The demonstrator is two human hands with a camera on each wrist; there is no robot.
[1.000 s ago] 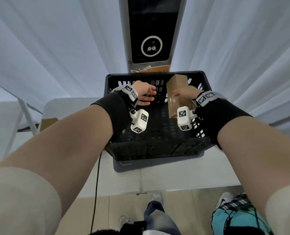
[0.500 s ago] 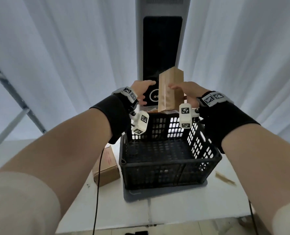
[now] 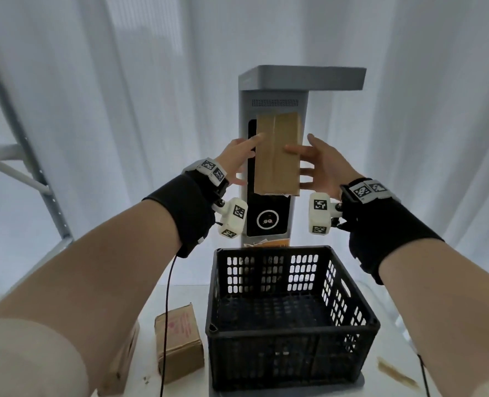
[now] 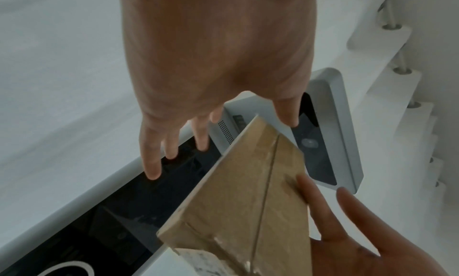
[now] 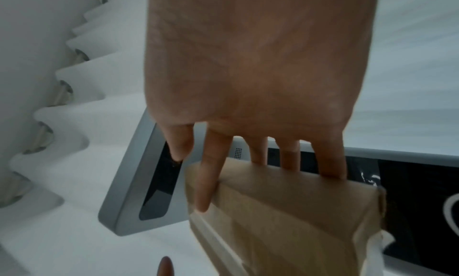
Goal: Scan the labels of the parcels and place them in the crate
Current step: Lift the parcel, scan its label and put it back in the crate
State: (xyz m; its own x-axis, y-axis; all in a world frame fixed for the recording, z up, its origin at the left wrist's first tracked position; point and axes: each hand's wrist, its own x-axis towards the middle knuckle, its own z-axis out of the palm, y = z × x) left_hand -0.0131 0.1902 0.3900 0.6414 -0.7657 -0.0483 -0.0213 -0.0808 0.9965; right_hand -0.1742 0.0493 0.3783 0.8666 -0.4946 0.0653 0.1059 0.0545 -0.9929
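A brown taped cardboard parcel [image 3: 277, 156] stands upright in the air, its far face against the dark panel of the grey scanner tower [image 3: 269, 224]. My right hand [image 3: 320, 164] pinches its right edge, thumb on the near face and fingers behind. The right wrist view shows those fingers [image 5: 206, 186] on the parcel [image 5: 285, 221]. My left hand [image 3: 237, 156] is held with straight fingers at the parcel's left edge. In the left wrist view its fingers [image 4: 151, 166] spread beside the parcel [image 4: 248, 211]. The black slotted crate [image 3: 292, 332] sits empty below, in front of the tower.
A second cardboard parcel [image 3: 179, 348] with red print lies on the white table [image 3: 392, 351] left of the crate. Another box [image 3: 123, 362] is partly hidden under my left forearm. A brown strip [image 3: 396, 373] lies at right. A metal rack frame [image 3: 22, 173] stands left, white curtains behind.
Both hands rose from over the crate to the scanner's panel, the right one carrying the parcel. The parcel turned to stand flat against the panel, and my view tilted up.
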